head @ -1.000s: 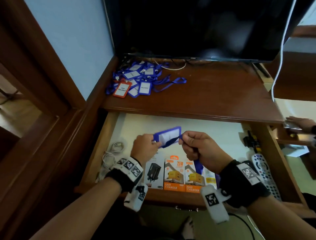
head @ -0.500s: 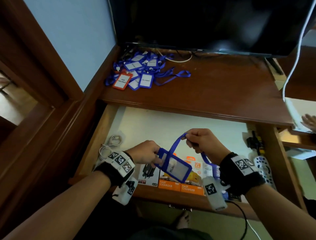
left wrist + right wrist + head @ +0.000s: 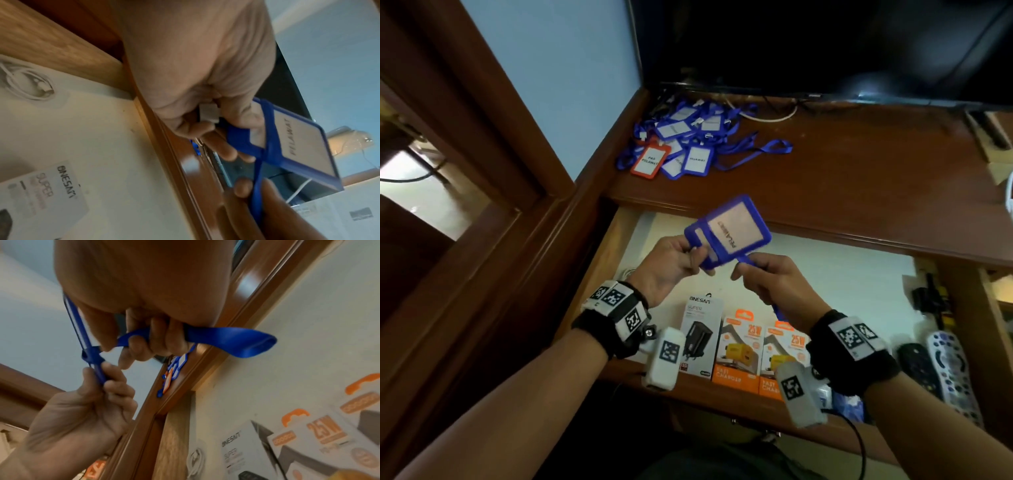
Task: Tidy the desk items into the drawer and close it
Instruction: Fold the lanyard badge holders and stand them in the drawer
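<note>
A blue badge holder (image 3: 729,230) is held up over the open drawer (image 3: 599,274), its lanyard (image 3: 230,339) being wound round it before stowing, to judge by the strap crossing its face in the left wrist view. The left hand (image 3: 671,263) pinches the holder's lower corner between thumb and curled fingers, the card tilted up and away above it. Just beside it, the right hand (image 3: 767,284) is curled round the lanyard, a loop trailing out past its fingers (image 3: 158,337).

The step in hand appears to be bundling one badge; the next move likely calls for finishing the wrap and lowering the bundle onto the bare liner behind the charger boxes (image 3: 739,349), keeping the strap from springing loose.

Below the hands, the drawer holds a coiled white cable (image 3: 26,84) at the left and remote controls (image 3: 948,363) at the right. Farther back, a heap of badge holders (image 3: 681,144) with lanyards waits on the desk top (image 3: 859,178), beneath a dark screen (image 3: 825,44); the drawer cannot close until that pile is dealt with.
</note>
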`<state>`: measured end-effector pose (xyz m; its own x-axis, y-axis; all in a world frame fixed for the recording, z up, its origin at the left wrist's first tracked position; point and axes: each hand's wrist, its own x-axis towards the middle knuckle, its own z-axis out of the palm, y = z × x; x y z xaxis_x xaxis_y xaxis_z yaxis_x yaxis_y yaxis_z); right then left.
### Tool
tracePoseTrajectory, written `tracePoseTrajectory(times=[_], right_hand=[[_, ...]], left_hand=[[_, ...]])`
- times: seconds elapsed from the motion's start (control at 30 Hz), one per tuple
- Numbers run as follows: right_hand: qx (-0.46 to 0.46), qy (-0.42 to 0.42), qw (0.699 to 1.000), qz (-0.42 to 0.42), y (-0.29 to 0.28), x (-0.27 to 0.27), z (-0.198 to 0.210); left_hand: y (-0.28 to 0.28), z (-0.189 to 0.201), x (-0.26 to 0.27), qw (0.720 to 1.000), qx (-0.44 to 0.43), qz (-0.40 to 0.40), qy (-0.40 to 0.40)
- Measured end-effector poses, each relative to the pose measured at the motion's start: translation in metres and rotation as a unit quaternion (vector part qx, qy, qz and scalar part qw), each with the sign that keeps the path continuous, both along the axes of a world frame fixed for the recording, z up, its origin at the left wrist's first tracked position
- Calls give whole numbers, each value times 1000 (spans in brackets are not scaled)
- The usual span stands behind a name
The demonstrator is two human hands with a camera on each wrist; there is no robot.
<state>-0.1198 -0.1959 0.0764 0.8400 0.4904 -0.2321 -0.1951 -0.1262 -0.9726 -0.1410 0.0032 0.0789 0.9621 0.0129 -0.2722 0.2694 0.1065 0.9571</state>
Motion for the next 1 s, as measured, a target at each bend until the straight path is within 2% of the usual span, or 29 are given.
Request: tracePoseTrajectory(times=[0.1, 0.17, 0.3, 0.5, 0.67, 0.77, 0.87, 0.9, 1.0], right_hand=[[35, 16, 999, 5, 5, 2, -2], [38, 28, 999, 14, 8, 1, -6], [23, 31, 999, 31, 18, -2, -10], [15, -1, 997, 69, 36, 2, 6], [-2, -43, 996, 78, 57, 8, 19], [-54, -75, 993, 71, 66, 16, 19], [-146, -116, 980, 72, 67, 23, 18], [-168, -124, 975, 74, 66, 24, 17], [-150, -82, 981, 93, 60, 21, 17]], left_hand=[[-2, 7, 5, 991, -65, 119, -20], [0, 13, 8, 981, -55, 183, -24], [5, 18, 7, 964, 66, 258, -15], [25, 8, 9, 941, 221, 256, -3], [39, -8, 4, 917, 371, 146, 14], [42, -11, -6, 872, 488, -8, 26], [46, -6, -16, 841, 524, -137, 20], [48, -3, -20, 844, 510, -164, 12], [60, 7, -27, 901, 395, -178, 5]])
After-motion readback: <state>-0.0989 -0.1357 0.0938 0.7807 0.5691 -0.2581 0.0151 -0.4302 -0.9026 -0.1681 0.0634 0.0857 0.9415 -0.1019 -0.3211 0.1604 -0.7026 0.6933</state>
